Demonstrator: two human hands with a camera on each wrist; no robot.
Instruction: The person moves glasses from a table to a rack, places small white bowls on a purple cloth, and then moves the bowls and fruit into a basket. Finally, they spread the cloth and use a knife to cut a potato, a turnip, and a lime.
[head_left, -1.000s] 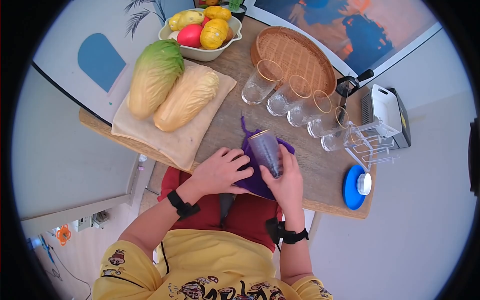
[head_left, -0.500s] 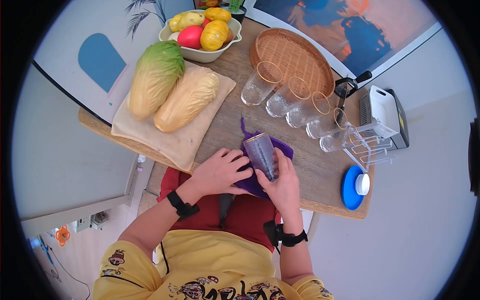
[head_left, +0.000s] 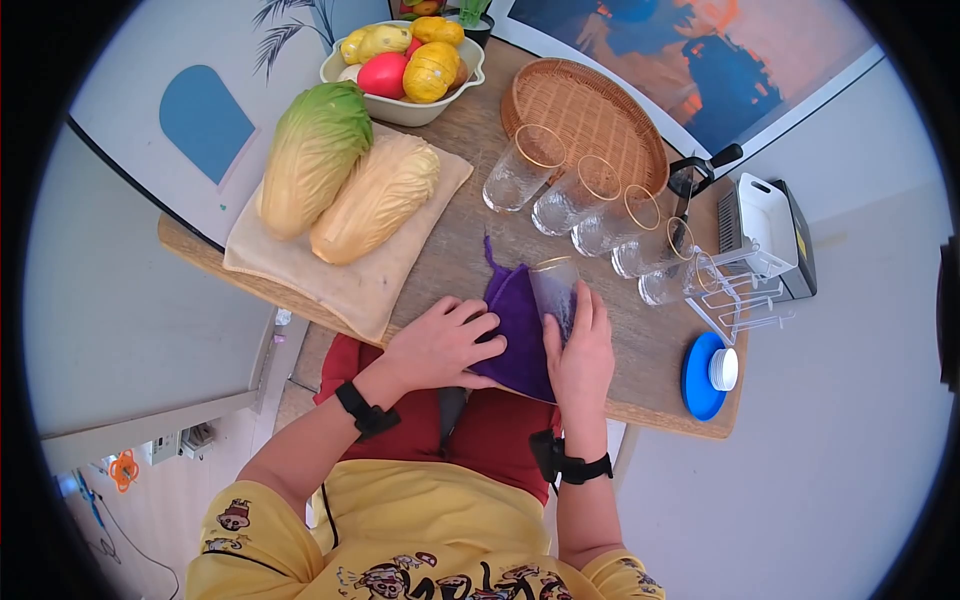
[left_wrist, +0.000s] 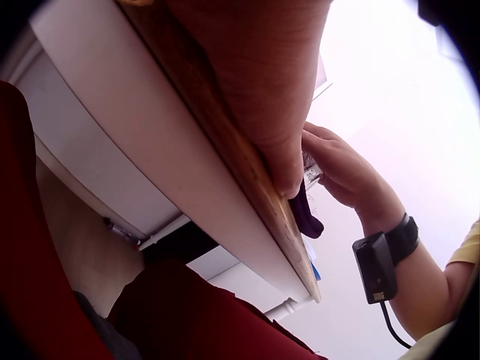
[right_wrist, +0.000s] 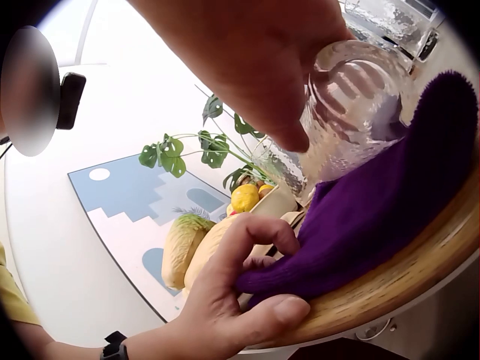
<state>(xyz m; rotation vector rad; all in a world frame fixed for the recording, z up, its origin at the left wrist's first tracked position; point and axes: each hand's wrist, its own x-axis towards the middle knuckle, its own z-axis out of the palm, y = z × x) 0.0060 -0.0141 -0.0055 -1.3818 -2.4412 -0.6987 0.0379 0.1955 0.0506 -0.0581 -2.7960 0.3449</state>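
A purple cloth [head_left: 515, 345] lies at the table's front edge, with a thin cord-like end at its far left. My left hand [head_left: 440, 345] holds its left side, fingers over it and thumb low at the near edge, as the right wrist view also shows. My right hand [head_left: 582, 365] grips a clear textured glass [head_left: 553, 290] with a gold rim, its fingers on the right side and thumb on the left. The glass [right_wrist: 360, 112] leans at the cloth's right edge, its thick base towards me. Part of the cloth [right_wrist: 450, 112] rises beside the glass.
Several gold-rimmed glasses [head_left: 585, 195] stand in a row before a woven tray [head_left: 590, 110]. Two cabbages [head_left: 375, 195] lie on a beige cloth [head_left: 370, 300] at left; a bowl [head_left: 400, 112] of produce stands behind. A wire rack [head_left: 740, 300] and blue plate [head_left: 700, 390] are at right.
The glass shifted slightly left over the purple cloth, then right to its edge. More of the cloth's middle shows now, while its right corner no longer shows. The left hand has stayed in place.
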